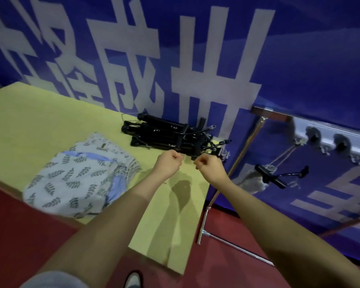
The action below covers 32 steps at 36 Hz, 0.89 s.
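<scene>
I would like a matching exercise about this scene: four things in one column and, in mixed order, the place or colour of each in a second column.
Things
1. stack of folded garments
2. pile of black hangers
3. single black hanger
4. table

Place or colour
A. hanging at the right, off the table
B. yellow-green
C. at the table's far edge, by the blue banner
D. on the table, left of both hands

Pairs: 1-D, 2-C, 3-A, 4-B

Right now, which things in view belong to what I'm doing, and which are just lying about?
In hand: left hand, right hand, both curled beside the pile of black hangers.
Lying about: folded leaf-print clothes, lone black hanger hanging at right, blue banner.
</scene>
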Tool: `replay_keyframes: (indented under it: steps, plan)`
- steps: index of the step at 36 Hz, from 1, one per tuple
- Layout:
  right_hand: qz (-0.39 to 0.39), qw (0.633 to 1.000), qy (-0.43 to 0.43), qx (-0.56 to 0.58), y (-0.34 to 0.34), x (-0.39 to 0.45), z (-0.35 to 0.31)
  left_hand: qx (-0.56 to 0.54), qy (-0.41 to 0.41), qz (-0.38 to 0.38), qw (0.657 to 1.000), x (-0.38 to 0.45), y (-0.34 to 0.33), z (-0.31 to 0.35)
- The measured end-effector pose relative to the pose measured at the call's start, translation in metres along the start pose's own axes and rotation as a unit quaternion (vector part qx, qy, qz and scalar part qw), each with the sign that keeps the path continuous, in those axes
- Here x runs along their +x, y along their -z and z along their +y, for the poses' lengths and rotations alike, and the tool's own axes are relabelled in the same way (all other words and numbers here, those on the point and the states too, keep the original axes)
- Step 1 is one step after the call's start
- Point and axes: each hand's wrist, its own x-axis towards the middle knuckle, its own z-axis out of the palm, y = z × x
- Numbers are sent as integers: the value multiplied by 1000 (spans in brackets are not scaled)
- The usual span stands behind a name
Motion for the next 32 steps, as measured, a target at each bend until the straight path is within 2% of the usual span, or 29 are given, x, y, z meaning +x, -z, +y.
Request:
replay_keyframes:
  steps: [11, 14, 19, 25, 28, 32]
  plan:
    - [-47, 998, -36, 37, -134, 35, -44, 16, 51, 16, 998, 38, 105, -110]
    - [-63, 997, -16, 32, -165, 46, -59, 33, 61, 26, 997, 49, 128, -136]
    - [-95, 993, 57, -36, -206, 63, -80, 96, 81, 23, 992, 65, 145, -172]
    - [-156, 966, 125, -166, -240, 72, -92, 192, 90, -49, 976, 66, 151, -189]
    - [-154, 955, 132, -219, -246, 77, -95, 184, 76, -56, 978, 64, 149, -189]
    - [-116, 969, 109, -191, -249, 82, -97, 146, 67, -64, 985, 67, 150, -193]
